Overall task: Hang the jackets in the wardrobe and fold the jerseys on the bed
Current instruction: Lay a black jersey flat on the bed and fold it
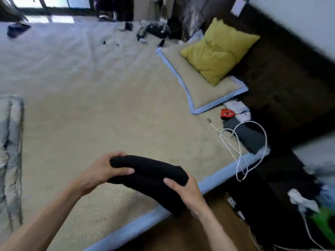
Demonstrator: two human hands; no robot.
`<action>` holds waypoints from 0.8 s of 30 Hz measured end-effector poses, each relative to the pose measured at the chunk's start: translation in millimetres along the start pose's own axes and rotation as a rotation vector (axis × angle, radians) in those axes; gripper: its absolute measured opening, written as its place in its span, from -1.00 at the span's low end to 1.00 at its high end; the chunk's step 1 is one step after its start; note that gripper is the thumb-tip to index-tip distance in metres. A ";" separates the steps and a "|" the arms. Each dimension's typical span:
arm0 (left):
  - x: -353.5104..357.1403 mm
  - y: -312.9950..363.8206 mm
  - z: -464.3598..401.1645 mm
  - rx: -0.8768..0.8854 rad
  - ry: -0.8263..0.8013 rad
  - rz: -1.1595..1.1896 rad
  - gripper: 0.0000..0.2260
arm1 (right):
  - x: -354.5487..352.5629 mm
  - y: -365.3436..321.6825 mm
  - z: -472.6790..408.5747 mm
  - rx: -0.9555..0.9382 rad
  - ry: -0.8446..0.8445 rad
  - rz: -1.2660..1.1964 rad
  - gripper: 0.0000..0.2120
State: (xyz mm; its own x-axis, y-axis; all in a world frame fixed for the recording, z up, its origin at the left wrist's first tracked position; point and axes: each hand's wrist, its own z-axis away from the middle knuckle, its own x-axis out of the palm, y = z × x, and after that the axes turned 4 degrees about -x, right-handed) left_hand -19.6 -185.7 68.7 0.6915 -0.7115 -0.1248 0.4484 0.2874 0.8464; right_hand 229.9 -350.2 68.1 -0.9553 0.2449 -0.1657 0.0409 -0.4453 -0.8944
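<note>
A black jersey (pixel 150 180), folded into a thick bundle, is held above the near edge of the bed (pixel 81 115). My left hand (pixel 101 173) grips its left end, thumb on top. My right hand (pixel 186 192) holds its right end, thumb pressed on the fabric. The bundle sags a little between the two hands and hangs partly past the bed's blue border. No wardrobe or jacket can be made out.
A yellow pillow (pixel 219 51) lies on a beige mat (pixel 199 91) by the dark headboard. A white cable (pixel 243 147), a red item (pixel 227 113) and grey clothes (pixel 250 136) sit at the bed's right corner. Grey bedding (pixel 10 142) lies at left. Small dark items lie at the far end.
</note>
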 end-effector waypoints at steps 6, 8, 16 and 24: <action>72.8 218.9 53.3 0.355 -0.127 -0.017 -0.56 | -111.0 -157.5 133.2 -0.264 0.391 -0.038 -0.66; 98.0 275.1 70.9 0.465 -0.221 -0.054 -0.52 | -136.2 -186.0 182.3 -0.325 0.526 -0.042 -0.68; 217.4 365.9 131.0 0.881 -0.631 -0.196 -0.67 | -133.3 -197.4 378.6 -0.335 1.039 -0.141 -0.60; 344.1 351.8 242.3 0.965 -1.211 -0.261 -0.48 | -28.3 -156.5 543.7 -0.155 1.532 -0.299 -0.58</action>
State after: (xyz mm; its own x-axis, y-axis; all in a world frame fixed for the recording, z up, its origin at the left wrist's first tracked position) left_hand 238.8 -484.8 448.9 -0.4045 -0.8819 -0.2423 -0.3663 -0.0866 0.9265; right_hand 91.3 -755.6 438.7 0.2573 0.9557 -0.1428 0.0325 -0.1562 -0.9872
